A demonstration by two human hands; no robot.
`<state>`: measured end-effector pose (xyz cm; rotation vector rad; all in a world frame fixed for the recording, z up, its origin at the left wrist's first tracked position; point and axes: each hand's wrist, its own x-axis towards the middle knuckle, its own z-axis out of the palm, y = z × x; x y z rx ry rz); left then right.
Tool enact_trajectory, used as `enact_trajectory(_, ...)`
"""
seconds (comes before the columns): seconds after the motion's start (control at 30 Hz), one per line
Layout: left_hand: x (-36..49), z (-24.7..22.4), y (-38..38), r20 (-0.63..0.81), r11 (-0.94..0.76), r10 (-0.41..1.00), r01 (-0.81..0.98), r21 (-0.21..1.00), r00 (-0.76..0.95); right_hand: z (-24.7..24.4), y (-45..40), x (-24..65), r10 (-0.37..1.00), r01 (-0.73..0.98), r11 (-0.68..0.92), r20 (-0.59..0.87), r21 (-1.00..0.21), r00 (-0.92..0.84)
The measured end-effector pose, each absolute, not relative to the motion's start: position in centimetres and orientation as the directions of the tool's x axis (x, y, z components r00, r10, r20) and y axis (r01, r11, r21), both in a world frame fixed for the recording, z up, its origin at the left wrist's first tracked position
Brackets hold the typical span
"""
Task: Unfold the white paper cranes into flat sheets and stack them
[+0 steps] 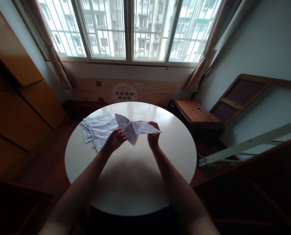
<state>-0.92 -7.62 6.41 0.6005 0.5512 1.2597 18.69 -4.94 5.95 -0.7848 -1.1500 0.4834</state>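
Held up over the white round table (135, 176) is a folded white paper shape (131, 129), with pointed, wing-like flaps. My left hand (116, 139) grips its left part from below, fingers bent against the paper. At the other side, my right hand (153, 135) is closed around the long right flap, whose tip sticks out past the fingers. Part of the right fingers is hidden behind the paper. Left of my left hand lies a loose pile of creased white paper sheets (100, 129), overlapping each other on the table.
Beyond the table, a printed cardboard panel (145, 91) stands under a barred window (128, 32). A low wooden stand (196, 111) is at the back right, near a pale beam (233, 148). Wooden cabinets (20, 111) line the left side.
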Motion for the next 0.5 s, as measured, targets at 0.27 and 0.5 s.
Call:
enact_trajectory(0.27,-0.34,5.91,-7.24,-0.024,0.112,0.991,-0.692,0.713,0.135,6.26,-5.47,18.43,0.819,-0.223,0.571,0.567,-0.790,0.089)
enact_trajectory(0.5,0.04,6.38,-7.25,0.039,-0.060,0.998,-0.708,0.704,-0.045,6.02,-5.21,18.34,0.887,-0.337,0.438,0.462,-0.833,0.011)
